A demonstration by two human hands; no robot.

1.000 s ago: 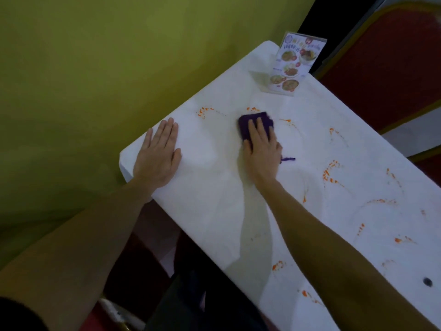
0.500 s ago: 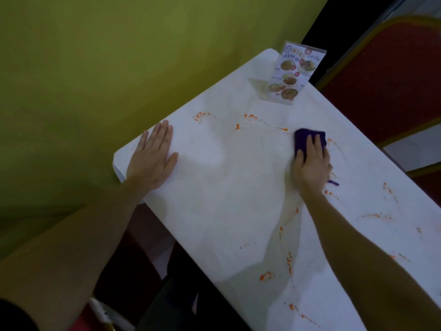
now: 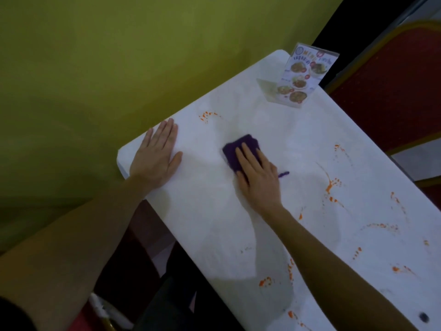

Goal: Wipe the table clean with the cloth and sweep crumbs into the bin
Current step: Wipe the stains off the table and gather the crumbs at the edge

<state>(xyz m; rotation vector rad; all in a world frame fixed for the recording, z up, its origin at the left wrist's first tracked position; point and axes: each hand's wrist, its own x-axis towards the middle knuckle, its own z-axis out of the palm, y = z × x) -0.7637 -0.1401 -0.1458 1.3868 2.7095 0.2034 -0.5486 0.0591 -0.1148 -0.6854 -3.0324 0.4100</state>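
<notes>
A white table (image 3: 274, 130) runs from the near corner toward the right. A purple cloth (image 3: 235, 149) lies flat on it near the middle, and my right hand (image 3: 256, 174) presses down on it with fingers stretched over it. A loose purple thread (image 3: 283, 174) sticks out by the thumb side. My left hand (image 3: 158, 155) rests flat, fingers apart, on the table's left corner and holds nothing. Orange smears and crumbs (image 3: 331, 185) mark the surface to the right and along the near edge. No bin is in view.
A standing menu card (image 3: 301, 78) occupies the far corner. A green wall (image 3: 119, 56) borders the table's left side. A red chair (image 3: 393, 91) stands beyond the far right edge. A small dark spot (image 3: 423, 317) is on the table at lower right.
My right hand slid the cloth right, then back left toward the table's middle. The orange marks that lay in that stretch are gone. My left hand stayed in place.
</notes>
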